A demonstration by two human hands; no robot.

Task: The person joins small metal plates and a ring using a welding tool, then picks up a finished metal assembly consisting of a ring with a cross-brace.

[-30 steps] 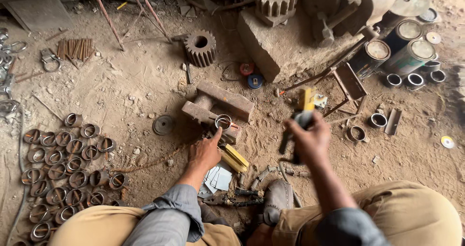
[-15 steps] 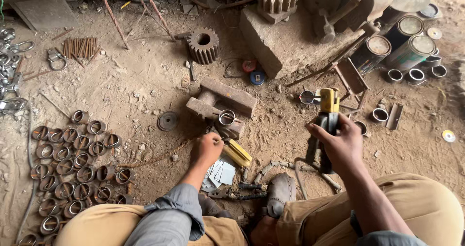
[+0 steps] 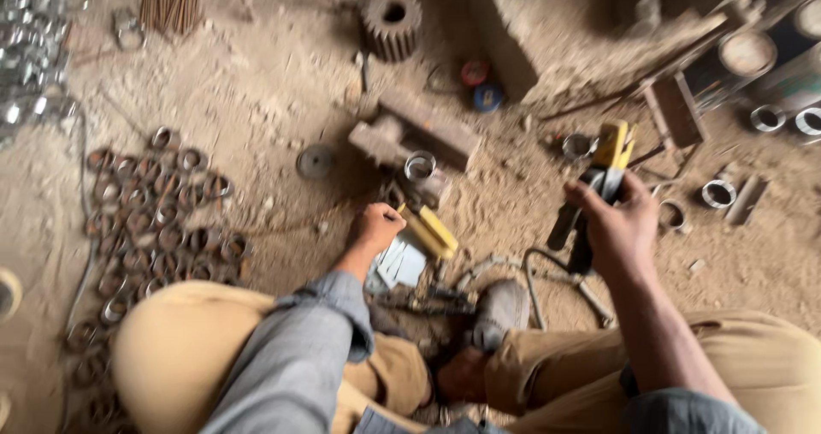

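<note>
I sit on a dusty dirt floor with my knees in tan trousers at the bottom of the view. My right hand (image 3: 617, 227) grips a yellow and black clamp-like tool (image 3: 604, 176) and holds it upright above the ground. My left hand (image 3: 375, 229) is closed, low by the ground, touching a yellow flat tool (image 3: 430, 230) near a small dark ring (image 3: 394, 194). Just beyond, a shiny metal ring (image 3: 419, 165) rests against a rusty steel block (image 3: 417, 131).
Several rusty rings (image 3: 158, 220) lie in rows at the left. A gear wheel (image 3: 392, 24) stands at the top, a flat disc (image 3: 315, 161) nearby. Loose metal rings (image 3: 718, 194) and cans (image 3: 747, 53) sit at the right. Cables (image 3: 534, 273) run by my shoe (image 3: 499, 311).
My right hand with the yellow tool has swung out to the right and lifted. My left hand has drawn back from the shiny ring toward me. The view has closed in on the ground.
</note>
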